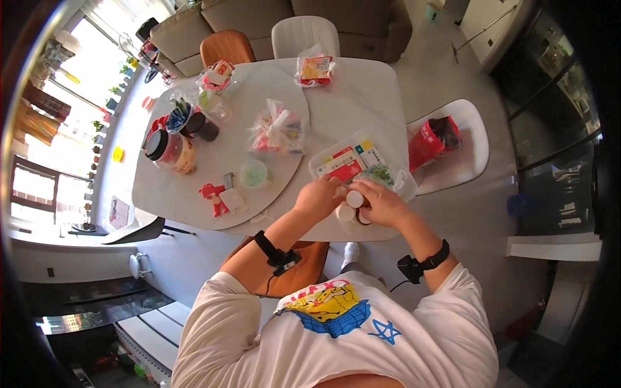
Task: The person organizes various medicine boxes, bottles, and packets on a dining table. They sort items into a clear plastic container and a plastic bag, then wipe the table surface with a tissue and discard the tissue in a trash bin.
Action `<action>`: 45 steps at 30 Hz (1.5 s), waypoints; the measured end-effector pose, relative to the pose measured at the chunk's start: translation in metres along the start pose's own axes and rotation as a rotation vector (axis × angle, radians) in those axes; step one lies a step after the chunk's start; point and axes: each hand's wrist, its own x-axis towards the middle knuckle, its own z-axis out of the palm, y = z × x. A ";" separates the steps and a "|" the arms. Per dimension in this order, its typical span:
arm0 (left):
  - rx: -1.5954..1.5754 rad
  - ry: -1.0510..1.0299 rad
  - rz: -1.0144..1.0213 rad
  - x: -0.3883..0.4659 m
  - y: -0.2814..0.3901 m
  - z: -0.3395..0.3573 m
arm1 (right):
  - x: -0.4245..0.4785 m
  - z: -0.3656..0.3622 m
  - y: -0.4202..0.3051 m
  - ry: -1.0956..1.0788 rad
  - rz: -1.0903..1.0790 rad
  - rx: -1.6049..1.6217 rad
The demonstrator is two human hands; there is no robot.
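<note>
At the near edge of the table, my right hand (383, 203) curls around a white-capped bottle (355, 199). A second white-capped bottle (345, 213) stands beside it, close under my left hand (318, 198). The left fingertips meet near the bottles and the container's near side; whether they pinch anything is hidden. Just beyond both hands sits a translucent plastic container (314, 164). Inside lie a red and white printed carton (343, 164), a white and yellow carton (369, 153) and a clear plastic bag with green on it (381, 173).
On the pale table (359, 106) are a tied plastic bag (279, 128), a green-tinted tub (253, 173), a red bear figure (213, 198), a dark-lidded jar (170, 151) and a snack pack (315, 70). A red bag (433, 140) stands on the white chair (468, 140) at right.
</note>
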 end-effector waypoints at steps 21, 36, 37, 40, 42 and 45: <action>-0.132 -0.083 -0.168 -0.011 -0.015 0.017 | 0.029 0.009 -0.003 -0.210 0.095 -0.085; 0.230 -0.036 0.102 0.035 -0.019 0.036 | 0.027 0.003 -0.013 -0.237 0.112 -0.112; 0.257 -0.091 0.107 0.037 -0.016 0.034 | 0.024 0.003 -0.014 -0.208 0.104 -0.088; 0.192 -0.167 0.114 0.039 -0.017 0.011 | 0.019 0.000 -0.017 -0.118 0.155 0.012; -0.124 -0.106 0.129 0.030 -0.037 -0.001 | 0.020 -0.005 -0.021 -0.144 0.198 0.001; -0.268 -0.266 0.150 0.021 -0.036 -0.026 | 0.014 -0.003 -0.017 -0.101 0.215 0.013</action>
